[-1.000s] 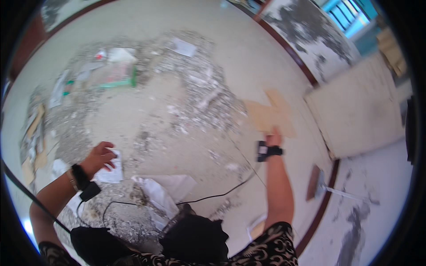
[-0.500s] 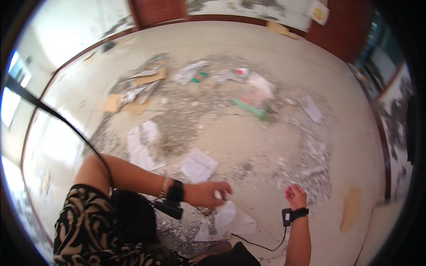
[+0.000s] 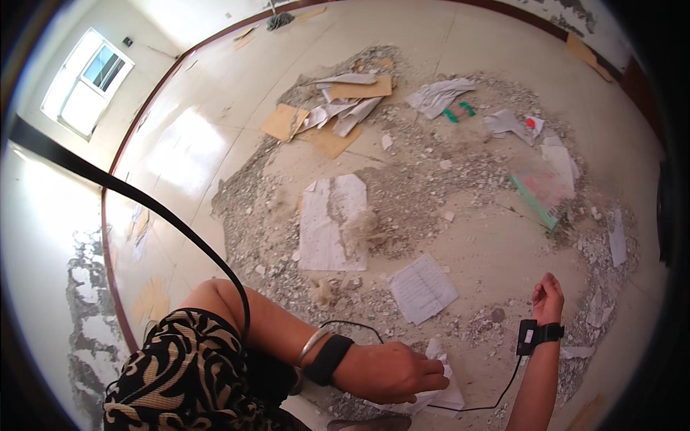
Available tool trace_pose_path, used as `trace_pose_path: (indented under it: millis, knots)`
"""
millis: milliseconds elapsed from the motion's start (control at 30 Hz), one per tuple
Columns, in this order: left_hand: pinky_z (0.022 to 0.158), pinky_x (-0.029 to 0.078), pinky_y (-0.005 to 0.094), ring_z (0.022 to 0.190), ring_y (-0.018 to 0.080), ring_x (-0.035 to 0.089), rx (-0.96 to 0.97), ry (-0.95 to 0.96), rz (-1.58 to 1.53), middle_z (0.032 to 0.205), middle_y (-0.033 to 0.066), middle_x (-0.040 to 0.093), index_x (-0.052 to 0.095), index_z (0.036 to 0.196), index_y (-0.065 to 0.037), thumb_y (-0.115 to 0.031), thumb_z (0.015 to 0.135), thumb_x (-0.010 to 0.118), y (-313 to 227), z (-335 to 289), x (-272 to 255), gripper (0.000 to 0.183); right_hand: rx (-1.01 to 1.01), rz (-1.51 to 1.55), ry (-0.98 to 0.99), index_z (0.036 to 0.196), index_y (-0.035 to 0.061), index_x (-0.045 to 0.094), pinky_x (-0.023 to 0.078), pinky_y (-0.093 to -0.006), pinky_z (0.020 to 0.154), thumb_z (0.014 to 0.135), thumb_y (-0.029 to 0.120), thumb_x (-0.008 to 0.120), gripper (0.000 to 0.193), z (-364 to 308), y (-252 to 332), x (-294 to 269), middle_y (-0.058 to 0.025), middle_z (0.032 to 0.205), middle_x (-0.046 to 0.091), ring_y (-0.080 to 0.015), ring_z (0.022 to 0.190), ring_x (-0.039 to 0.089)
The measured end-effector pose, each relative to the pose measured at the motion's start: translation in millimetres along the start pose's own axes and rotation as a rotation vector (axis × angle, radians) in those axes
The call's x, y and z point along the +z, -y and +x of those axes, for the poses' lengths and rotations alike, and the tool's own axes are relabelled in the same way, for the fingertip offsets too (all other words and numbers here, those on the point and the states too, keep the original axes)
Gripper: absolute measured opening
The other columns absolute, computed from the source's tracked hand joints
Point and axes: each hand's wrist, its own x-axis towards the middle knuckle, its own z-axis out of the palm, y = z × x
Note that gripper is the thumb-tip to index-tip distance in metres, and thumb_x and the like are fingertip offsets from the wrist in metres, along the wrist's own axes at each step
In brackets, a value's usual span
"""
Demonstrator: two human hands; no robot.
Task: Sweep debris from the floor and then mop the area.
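Left hand (image 3: 395, 373) is positioned low, right against a crumpled white paper (image 3: 450, 395) on the floor (image 3: 478, 248); its fingers are bent down and partly bunched, but whether the paper is gripped cannot be told. Right hand (image 3: 548, 298) is held well apart to the right, fingers loosely curled; whether anything is held in them cannot be told. A black device (image 3: 527, 337) is strapped at the right wrist, with a cable (image 3: 496, 404) hanging from it. A creased sheet (image 3: 424, 289) is seen just beyond the crumpled paper; grey rubble (image 3: 410, 194) is strewn farther out.
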Motion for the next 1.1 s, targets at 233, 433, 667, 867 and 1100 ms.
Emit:
trace_pose_path:
  millis: [233,433,667,867,1100]
  knots:
    - [0.058,0.043,0.0394,0.070,0.0301,0.053,-0.281,-0.114,0.042,0.083,0.0132,0.048,0.043,0.090,-0.003,-0.016,0.065,0.058,4.5,-15.3,-10.5,0.032,0.131,-0.083,0.078,0.091,0.0097,0.051,0.039,-0.0168,0.045,0.076,0.012,0.056,0.016,-24.6,18.2,65.6,0.0024,0.069,0.049,-0.0072,0.059,0.047]
    - [0.057,0.043,0.0381,0.067,0.0294,0.053,-0.513,-0.146,0.273,0.074,0.0118,0.050,0.051,0.073,-0.002,-0.022,0.070,0.054,-14.7,-73.1,-54.8,0.021,0.146,-0.030,0.068,0.095,0.0100,0.051,0.037,-0.0168,0.044,0.075,0.008,0.055,0.020,-104.5,58.3,42.4,0.0029,0.071,0.049,-0.0071,0.057,0.046]
    - [0.057,0.044,0.0381,0.067,0.0295,0.055,-1.016,-0.180,0.357,0.071,0.0129,0.053,0.056,0.066,-0.002,-0.020,0.067,0.054,-86.2,-204.8,-72.6,0.017,0.288,-0.045,-0.106,0.055,0.0132,0.041,0.033,-0.0190,0.035,0.082,0.031,0.046,0.032,-268.4,109.2,-24.7,-0.0004,0.046,0.043,-0.0096,0.040,0.041]
    - [0.079,0.041,0.0354,0.094,0.0307,0.048,-1.318,-0.321,0.245,0.101,0.0135,0.050,0.056,0.099,-0.014,-0.001,0.055,0.054,-245.1,-327.8,-68.5,0.045,0.410,0.051,-0.402,0.067,0.0124,0.050,0.039,-0.0195,0.039,0.080,0.031,0.048,0.023,-433.2,185.8,-74.1,-0.0008,0.060,0.055,-0.0104,0.050,0.049]
    - [0.048,0.048,0.0285,0.059,0.0187,0.059,-1.546,-0.805,-0.360,0.084,0.0119,0.056,0.051,0.099,-0.003,-0.006,0.066,0.054,-421.3,-362.8,-66.9,0.033,0.287,0.234,-0.567,0.083,0.0123,0.054,0.042,-0.0196,0.045,0.081,0.029,0.049,0.017,-595.0,294.6,-111.3,0.0006,0.073,0.058,-0.0095,0.058,0.051]
